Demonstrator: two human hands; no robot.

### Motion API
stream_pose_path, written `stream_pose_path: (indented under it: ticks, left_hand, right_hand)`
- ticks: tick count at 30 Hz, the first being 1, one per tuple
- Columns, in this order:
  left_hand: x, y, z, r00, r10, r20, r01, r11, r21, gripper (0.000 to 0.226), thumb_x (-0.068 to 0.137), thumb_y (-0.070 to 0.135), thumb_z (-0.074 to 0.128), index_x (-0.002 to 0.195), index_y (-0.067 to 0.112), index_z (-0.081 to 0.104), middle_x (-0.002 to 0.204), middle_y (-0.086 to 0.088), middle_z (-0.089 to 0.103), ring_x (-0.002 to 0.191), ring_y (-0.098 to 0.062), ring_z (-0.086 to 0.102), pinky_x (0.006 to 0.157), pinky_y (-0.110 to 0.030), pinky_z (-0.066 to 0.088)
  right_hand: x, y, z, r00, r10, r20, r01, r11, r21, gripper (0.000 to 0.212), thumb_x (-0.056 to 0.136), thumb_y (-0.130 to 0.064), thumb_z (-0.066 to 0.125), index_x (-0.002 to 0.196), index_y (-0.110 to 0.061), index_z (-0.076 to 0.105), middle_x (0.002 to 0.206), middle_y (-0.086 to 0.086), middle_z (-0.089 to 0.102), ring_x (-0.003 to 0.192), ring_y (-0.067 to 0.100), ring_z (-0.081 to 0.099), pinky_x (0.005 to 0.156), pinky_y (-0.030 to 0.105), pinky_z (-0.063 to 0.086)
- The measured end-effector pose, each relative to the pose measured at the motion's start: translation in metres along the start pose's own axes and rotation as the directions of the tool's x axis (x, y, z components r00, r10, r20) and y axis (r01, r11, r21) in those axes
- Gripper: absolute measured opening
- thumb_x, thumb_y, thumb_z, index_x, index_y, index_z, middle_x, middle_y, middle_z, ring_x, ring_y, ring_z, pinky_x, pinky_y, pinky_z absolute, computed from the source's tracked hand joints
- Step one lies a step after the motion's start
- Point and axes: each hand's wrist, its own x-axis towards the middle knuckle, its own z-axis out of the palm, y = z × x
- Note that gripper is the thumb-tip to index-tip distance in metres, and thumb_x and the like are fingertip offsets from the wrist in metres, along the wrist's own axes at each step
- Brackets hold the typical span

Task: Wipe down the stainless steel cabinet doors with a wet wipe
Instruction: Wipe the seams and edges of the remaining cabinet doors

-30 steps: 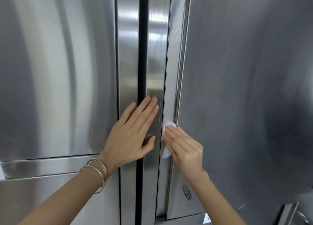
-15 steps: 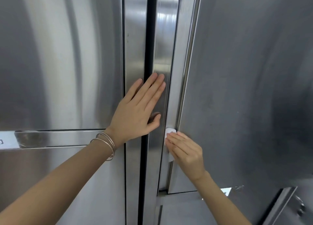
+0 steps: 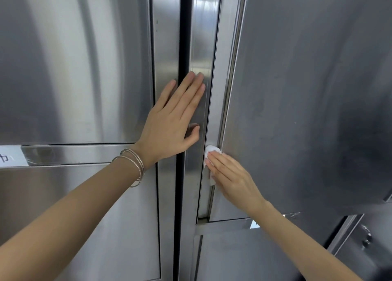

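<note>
The right hand (image 3: 231,179) pressed the wipe (image 3: 210,153) flat under its fingers against the door edge (image 3: 218,90), low down, near the strip's bottom end. That edge ran long and vertical, most of it unwiped-looking above the wipe. The left hand (image 3: 171,121) lay open-palmed, holding nothing, left of the edge, bracing across the gap (image 3: 184,37). Next stroke likely ran along the strip.

One camera on my head, facing forward and slightly down, close to the doors (image 3: 297,90), my arms reaching in from below
</note>
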Motion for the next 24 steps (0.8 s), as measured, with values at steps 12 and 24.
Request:
stream_pose_path:
  ticks: [12,24]
  left_hand:
    - [-0.056,0.023,0.011,0.992,0.081,0.098,-0.077,0.996,-0.042,0.08,0.087,0.034,0.051,0.152,0.001,0.019,0.161,-0.013,0.012,0.15,-0.027,0.01,0.122,-0.043,0.007]
    - [-0.078,0.035,0.022,0.992,0.061,0.113,-0.059,0.998,-0.019,0.079,0.089,0.036,0.047,0.153,0.002,0.016,0.163,-0.011,0.005,0.15,-0.027,0.009,0.122,-0.041,0.004]
  right_hand:
    - [0.018,0.01,0.014,0.95,0.078,-0.301,-0.063,0.996,0.062,0.02,0.081,0.004,0.072,0.101,0.001,0.072,0.11,0.01,0.069,0.106,0.021,0.064,0.093,0.035,0.047]
    - [0.015,0.005,0.01,0.964,0.059,-0.26,-0.05,0.998,0.042,0.006,0.085,-0.001,0.069,0.09,-0.001,0.073,0.097,0.007,0.072,0.092,0.021,0.067,0.085,0.03,0.045]
